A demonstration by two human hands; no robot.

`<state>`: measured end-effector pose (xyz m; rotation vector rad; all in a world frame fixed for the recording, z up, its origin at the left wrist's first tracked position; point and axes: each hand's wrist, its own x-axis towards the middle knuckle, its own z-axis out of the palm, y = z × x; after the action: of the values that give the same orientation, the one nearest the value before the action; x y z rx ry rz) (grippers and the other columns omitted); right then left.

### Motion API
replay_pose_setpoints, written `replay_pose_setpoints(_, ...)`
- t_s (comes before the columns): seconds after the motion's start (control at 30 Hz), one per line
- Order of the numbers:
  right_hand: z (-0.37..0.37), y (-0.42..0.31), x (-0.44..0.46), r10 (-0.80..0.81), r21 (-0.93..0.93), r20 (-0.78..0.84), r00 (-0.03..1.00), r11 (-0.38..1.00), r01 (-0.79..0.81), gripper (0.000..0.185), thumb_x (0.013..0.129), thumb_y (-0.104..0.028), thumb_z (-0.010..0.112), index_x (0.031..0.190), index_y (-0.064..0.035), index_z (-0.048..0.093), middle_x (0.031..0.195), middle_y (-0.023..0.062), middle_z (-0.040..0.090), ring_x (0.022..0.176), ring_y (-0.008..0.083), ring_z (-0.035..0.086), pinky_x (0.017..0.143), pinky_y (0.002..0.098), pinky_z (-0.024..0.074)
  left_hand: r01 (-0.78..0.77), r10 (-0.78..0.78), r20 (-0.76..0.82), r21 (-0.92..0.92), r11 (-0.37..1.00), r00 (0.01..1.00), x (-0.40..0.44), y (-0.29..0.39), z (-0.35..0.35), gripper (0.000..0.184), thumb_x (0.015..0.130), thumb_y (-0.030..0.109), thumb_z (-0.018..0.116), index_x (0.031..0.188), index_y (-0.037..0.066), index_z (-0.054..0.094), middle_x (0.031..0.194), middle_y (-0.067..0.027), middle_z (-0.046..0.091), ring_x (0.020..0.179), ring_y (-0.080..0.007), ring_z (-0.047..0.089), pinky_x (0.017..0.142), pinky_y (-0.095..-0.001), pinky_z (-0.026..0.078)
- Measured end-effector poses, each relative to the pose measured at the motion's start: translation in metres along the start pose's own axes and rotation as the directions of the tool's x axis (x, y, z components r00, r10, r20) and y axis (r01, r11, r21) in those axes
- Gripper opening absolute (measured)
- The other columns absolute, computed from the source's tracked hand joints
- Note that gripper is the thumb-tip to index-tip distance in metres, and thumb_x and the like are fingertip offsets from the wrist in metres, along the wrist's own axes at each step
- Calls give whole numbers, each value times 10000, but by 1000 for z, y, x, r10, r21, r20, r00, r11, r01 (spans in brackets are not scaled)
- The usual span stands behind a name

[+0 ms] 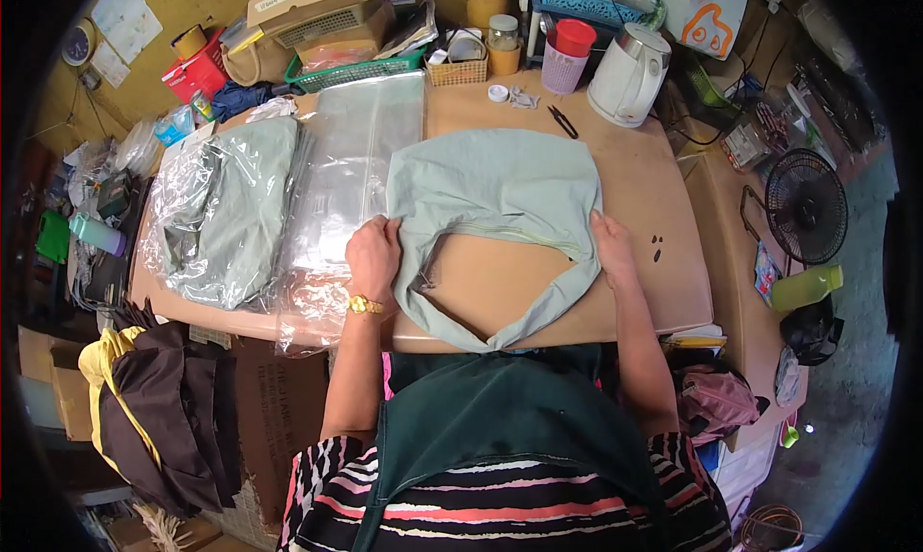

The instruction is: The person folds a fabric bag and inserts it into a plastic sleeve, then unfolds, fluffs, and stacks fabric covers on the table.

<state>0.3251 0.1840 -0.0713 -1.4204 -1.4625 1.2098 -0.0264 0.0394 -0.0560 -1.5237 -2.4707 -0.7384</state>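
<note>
Bag [495, 172] flat on table [663, 283], strap [550, 310] reaching front edge, fingers of left hand [373, 256] and right hand [612, 249] clamped on bag sides, plastic sleeves [336, 182] close left, tabletop extending right.

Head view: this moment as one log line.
pale green bag: on table, strap at near side | left hand: holding left edge | right hand: holding right edge | clear plastic sleeves: left

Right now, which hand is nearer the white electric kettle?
Right hand, on the side of the shoulder bag nearer the electric kettle; left hand, on the opposite side.
</note>
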Motion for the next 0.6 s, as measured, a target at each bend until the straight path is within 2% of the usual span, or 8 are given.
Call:
replay_pose_setpoints(0.07,-16,-4,3,-42,-191,-138,990,981,15,322,993,-266,518,1065,20,648,983,55,679,892,94,571,823,280,457,253,-215,135,-550,796,967,8,-11,-16,339,913,305,639,793,-12,630,664,-161,603,594,-224,588,592,-371,472)
replay_pose_setpoints(0.1,-35,-11,8,-62,1,-130,990,998,62,343,991,-290,514,1044,21,648,968,100,684,875,144,592,825,306,461,334,-195,282,-880,338,939,8,-30,-8,334,936,300,607,827,-14,639,637,-148,569,589,-160,519,589,-338,443)
replay_pose_setpoints(0.17,-53,-5,16,-74,190,-118,990,977,96,365,989,-314,510,1022,22,649,953,145,688,858,195,613,826,332,465,465,-169,437,-859,213,884,5,-33,-16,342,935,296,605,806,-20,625,635,-150,564,584,-184,520,595,-348,439)
replay_pose_setpoints(0.27,-50,14,10,-152,-666,147,977,715,211,415,975,-364,500,968,32,621,937,259,627,873,410,599,784,396,475,266,-154,319,-344,900,935,-7,-25,-19,432,905,372,637,787,-43,612,678,-181,611,595,-324,555,614,-399,463)
replay_pose_setpoints(0.37,-46,-18,-6,-42,-561,10,999,827,41,370,968,-325,524,994,31,620,923,234,655,868,369,628,798,387,482,123,-144,-67,-248,961,987,-18,2,-47,476,896,403,635,746,-47,594,675,-220,613,655,-381,592,628,-426,474)
replay_pose_setpoints(0.5,-43,1,-12,-133,-480,-3,991,870,115,327,955,-295,565,1040,17,615,929,205,667,887,301,637,809,379,482,12,-1,251,-46,999,968,-31,6,-39,472,889,397,646,720,-39,585,652,-209,625,616,-398,600,589,-449,470)
replay_pose_setpoints(0.57,-43,7,2,-214,90,30,976,973,210,298,949,-274,593,1066,0,601,918,160,657,877,239,616,803,371,480,-91,112,180,-123,988,977,-28,-2,-30,448,874,353,676,674,-35,576,614,-187,614,567,-387,583,571,-452,465)
replay_pose_setpoints(0.6,-44,7,12,-216,90,27,976,973,212,298,949,-274,593,1066,0,601,918,160,657,877,239,616,803,371,480,76,30,314,-320,944,949,-25,-7,-35,412,864,307,692,666,-31,563,596,-177,603,546,-382,567,558,-447,458)
